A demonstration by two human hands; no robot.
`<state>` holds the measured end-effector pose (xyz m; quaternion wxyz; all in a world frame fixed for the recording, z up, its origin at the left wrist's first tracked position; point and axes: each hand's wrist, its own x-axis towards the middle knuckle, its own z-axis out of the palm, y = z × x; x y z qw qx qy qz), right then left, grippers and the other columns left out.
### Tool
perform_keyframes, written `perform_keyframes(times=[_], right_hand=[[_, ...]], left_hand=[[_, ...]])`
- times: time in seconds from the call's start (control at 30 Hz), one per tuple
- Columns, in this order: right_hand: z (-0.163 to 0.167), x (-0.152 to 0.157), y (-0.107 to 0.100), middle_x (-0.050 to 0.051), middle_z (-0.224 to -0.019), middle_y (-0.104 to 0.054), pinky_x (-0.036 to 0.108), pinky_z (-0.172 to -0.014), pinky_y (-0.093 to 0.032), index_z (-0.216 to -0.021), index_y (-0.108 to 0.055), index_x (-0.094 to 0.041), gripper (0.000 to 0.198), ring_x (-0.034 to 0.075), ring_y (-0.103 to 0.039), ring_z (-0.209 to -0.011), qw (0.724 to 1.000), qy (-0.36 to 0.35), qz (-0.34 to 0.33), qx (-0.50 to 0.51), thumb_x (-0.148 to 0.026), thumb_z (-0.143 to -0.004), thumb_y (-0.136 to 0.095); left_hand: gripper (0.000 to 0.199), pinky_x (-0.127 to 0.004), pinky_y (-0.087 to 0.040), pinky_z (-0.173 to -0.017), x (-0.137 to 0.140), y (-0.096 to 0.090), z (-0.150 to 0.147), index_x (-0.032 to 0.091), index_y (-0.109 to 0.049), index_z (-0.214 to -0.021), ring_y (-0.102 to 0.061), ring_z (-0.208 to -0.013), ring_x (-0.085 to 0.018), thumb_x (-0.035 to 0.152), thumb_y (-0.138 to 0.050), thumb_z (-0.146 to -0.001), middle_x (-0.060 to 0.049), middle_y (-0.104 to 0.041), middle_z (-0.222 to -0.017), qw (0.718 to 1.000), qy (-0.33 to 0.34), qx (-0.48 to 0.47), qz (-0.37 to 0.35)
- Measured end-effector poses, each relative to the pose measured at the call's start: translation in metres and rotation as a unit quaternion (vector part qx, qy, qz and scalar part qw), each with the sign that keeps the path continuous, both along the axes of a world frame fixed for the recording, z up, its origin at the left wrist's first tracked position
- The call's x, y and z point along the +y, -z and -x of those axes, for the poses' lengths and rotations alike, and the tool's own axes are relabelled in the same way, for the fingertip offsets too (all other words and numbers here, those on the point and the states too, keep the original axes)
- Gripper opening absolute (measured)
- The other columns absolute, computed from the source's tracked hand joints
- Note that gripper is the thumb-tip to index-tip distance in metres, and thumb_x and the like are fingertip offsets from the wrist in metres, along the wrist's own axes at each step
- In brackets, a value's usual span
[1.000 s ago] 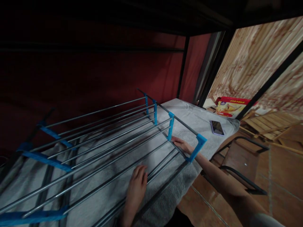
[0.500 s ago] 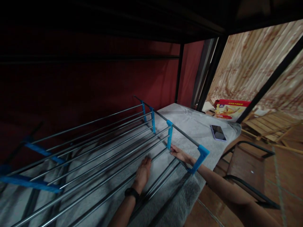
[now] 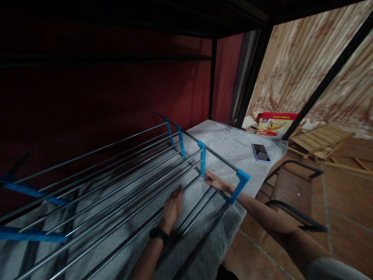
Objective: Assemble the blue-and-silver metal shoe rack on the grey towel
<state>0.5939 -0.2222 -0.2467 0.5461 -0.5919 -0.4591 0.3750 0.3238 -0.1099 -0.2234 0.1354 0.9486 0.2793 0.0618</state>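
Observation:
A shoe rack (image 3: 140, 163) of grey metal tubes with blue plastic brackets lies on its side on the grey fleece-covered bed. My left hand (image 3: 172, 208), with a black watch on the wrist, is closed over one long tube near the rack's right end. My right hand (image 3: 215, 182) reaches in past the corner bracket (image 3: 241, 184). Its fingers close on the lower side tube, right by the foot of a blue bracket (image 3: 203, 159). The right fingertips are partly hidden behind that bracket. Two short lengths of tube (image 3: 195, 212) show between my hands.
A phone (image 3: 261, 153) lies near the bed's right edge. Beyond it are a red and yellow box (image 3: 276, 124), a folded wooden rack (image 3: 322, 140) and a black-framed chair (image 3: 294, 190) on the tiled floor. Dark bed posts (image 3: 253, 77) and an upper bunk frame the space.
My view has shifted, so the whole scene sits slightly further left and higher. Both hands keep nearly the same places on the rack.

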Motion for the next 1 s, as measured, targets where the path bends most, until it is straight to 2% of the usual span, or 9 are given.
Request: perform_keyframes(times=[0.23, 0.37, 0.53, 0.73, 0.87, 1.0], right_hand=[[-0.002, 0.000, 0.002, 0.004, -0.135, -0.067, 0.049, -0.120, -0.032, -0.143, -0.053, -0.015, 0.063, 0.027, -0.052, -0.131, 0.999, -0.039, -0.009, -0.037, -0.027, -0.082, -0.066], [-0.003, 0.000, 0.008, 0.004, -0.141, -0.063, 0.048, -0.120, -0.033, -0.145, -0.051, -0.017, 0.065, 0.027, -0.052, -0.134, 0.998, -0.041, -0.003, -0.047, -0.030, -0.084, -0.066], [-0.005, 0.000, 0.010, 0.002, -0.150, -0.057, 0.048, -0.123, -0.028, -0.148, -0.049, -0.018, 0.068, 0.027, -0.045, -0.141, 0.996, -0.049, -0.015, -0.068, -0.026, -0.082, -0.065], [-0.003, -0.002, 0.007, 0.000, -0.154, -0.053, 0.045, -0.125, -0.025, -0.151, -0.044, -0.017, 0.074, 0.027, -0.041, -0.144, 0.992, -0.054, -0.018, -0.113, -0.021, -0.080, -0.064], [0.000, -0.005, 0.001, 0.000, -0.151, -0.056, 0.044, -0.125, -0.026, -0.149, -0.047, -0.017, 0.072, 0.027, -0.042, -0.144, 0.989, -0.030, 0.000, -0.147, -0.023, -0.080, -0.066], [0.001, -0.006, -0.005, 0.001, -0.142, -0.064, 0.047, -0.124, -0.027, -0.145, -0.052, -0.016, 0.066, 0.027, -0.045, -0.142, 0.987, -0.018, 0.019, -0.159, -0.032, -0.083, -0.067]], left_hand=[[0.050, -0.031, -0.049, -0.113, 0.004, 0.006, 0.000, 0.015, -0.052, -0.145, -0.058, -0.134, -0.019, 0.007, -0.032, -0.099, -0.012, -0.059, -0.148, 1.000, 0.013, -0.001, -0.002], [0.047, -0.031, -0.051, -0.111, 0.006, 0.009, 0.001, 0.016, -0.053, -0.143, -0.061, -0.130, -0.019, 0.011, -0.033, -0.101, -0.010, -0.062, -0.144, 1.000, 0.016, -0.003, -0.006], [0.045, -0.030, -0.051, -0.110, 0.008, 0.010, 0.002, 0.019, -0.057, -0.140, -0.062, -0.129, -0.018, 0.011, -0.036, -0.100, -0.008, -0.065, -0.141, 0.999, 0.025, -0.021, -0.019], [0.043, -0.032, -0.052, -0.110, 0.007, 0.015, -0.001, 0.016, -0.058, -0.139, -0.065, -0.125, -0.019, 0.014, -0.036, -0.102, -0.010, -0.068, -0.137, 0.999, 0.016, -0.036, -0.001], [0.043, -0.033, -0.050, -0.111, 0.002, 0.020, -0.004, 0.016, -0.060, -0.137, -0.064, -0.127, -0.020, 0.011, -0.038, -0.101, -0.011, -0.067, -0.138, 1.000, -0.006, -0.025, -0.003], [0.048, -0.034, -0.055, -0.101, 0.003, 0.011, -0.009, 0.021, -0.058, -0.137, -0.067, -0.120, -0.023, 0.004, -0.040, -0.096, -0.011, -0.067, -0.135, 1.000, -0.014, -0.021, -0.009]])
